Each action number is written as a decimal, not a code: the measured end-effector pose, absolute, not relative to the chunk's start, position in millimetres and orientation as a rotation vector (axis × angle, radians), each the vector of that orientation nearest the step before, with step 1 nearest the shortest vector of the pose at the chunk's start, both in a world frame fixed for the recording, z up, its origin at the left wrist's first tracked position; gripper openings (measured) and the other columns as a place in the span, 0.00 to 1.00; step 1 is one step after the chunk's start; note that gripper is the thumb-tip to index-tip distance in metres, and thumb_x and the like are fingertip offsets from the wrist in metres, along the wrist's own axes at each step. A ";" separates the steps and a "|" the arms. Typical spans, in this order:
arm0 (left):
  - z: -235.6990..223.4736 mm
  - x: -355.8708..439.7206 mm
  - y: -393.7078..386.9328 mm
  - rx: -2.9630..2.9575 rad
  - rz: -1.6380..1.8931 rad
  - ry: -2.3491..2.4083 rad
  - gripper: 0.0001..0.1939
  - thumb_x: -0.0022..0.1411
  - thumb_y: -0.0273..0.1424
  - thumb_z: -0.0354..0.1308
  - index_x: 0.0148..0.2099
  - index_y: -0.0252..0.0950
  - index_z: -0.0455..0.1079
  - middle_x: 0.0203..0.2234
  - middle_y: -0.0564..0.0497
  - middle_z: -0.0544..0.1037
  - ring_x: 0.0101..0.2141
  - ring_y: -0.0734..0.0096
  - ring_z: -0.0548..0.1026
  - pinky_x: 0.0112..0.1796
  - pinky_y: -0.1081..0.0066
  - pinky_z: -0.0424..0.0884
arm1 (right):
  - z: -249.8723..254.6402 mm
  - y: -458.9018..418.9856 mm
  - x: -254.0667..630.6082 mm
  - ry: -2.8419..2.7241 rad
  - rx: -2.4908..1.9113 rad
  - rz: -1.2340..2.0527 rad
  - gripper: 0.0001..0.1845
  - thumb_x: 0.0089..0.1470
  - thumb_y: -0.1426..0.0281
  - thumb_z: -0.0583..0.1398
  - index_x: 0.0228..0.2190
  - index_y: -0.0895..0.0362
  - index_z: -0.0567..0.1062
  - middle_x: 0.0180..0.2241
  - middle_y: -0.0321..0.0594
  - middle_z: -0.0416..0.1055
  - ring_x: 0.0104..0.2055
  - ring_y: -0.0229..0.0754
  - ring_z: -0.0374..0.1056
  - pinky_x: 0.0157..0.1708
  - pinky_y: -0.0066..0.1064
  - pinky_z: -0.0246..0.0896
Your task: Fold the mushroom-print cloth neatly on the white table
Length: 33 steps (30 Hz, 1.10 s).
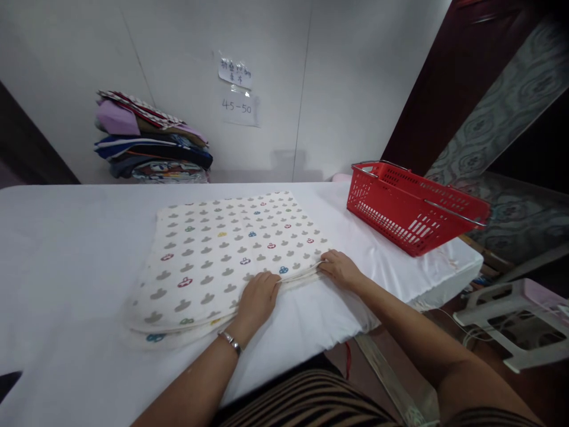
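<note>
A white blanket printed with grey and coloured mushrooms lies folded in layers on the white-covered table. Its near edge shows more than one layer, and the lower one sticks out a little at the near left. My left hand, with a silver bracelet at the wrist, is closed on the middle of that near edge. At the near right corner, my right hand pinches the blanket's edge. The thumbs are mostly hidden.
A red plastic basket with metal handles stands at the table's right end. Folded cloths are stacked at the back left against the wall. Two paper notes hang on the wall. A white stool stands on the floor at right.
</note>
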<state>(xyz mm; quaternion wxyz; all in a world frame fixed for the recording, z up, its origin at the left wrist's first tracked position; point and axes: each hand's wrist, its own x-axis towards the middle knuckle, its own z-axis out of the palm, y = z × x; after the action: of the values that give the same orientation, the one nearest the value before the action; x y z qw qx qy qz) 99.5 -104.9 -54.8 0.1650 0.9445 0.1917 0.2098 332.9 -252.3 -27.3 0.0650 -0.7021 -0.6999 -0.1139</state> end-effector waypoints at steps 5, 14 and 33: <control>-55.2 100.0 -104.2 2.671 0.592 0.567 0.11 0.66 0.30 0.44 0.40 0.37 0.68 0.34 0.50 0.73 0.37 0.66 0.69 0.40 0.65 0.65 | -23.7 -243.3 335.1 -2.241 -2.103 -0.298 0.15 0.61 0.71 0.50 0.31 0.56 0.75 0.41 0.44 0.69 0.42 0.43 0.61 0.39 0.35 0.56; -57.0 98.8 -105.5 2.784 0.659 0.476 0.11 0.66 0.29 0.43 0.38 0.36 0.68 0.33 0.49 0.72 0.36 0.66 0.68 0.39 0.64 0.65 | -23.8 -267.8 342.3 -2.124 -2.002 -0.155 0.17 0.63 0.71 0.44 0.36 0.55 0.72 0.58 0.41 0.58 0.61 0.44 0.49 0.53 0.43 0.53; -54.8 99.4 -104.5 2.669 0.610 0.540 0.11 0.66 0.31 0.44 0.39 0.37 0.67 0.34 0.50 0.73 0.37 0.66 0.69 0.40 0.64 0.66 | -21.2 -245.9 330.0 -2.244 -2.051 -0.095 0.11 0.58 0.71 0.54 0.38 0.56 0.75 0.60 0.48 0.55 0.63 0.52 0.45 0.52 0.50 0.53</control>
<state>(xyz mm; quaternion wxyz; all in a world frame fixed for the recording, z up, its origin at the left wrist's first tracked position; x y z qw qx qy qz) 99.4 -104.5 -54.8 0.1744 0.9418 0.1904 0.2153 330.0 -245.9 -21.2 0.0500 -0.6735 -0.7368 -0.0312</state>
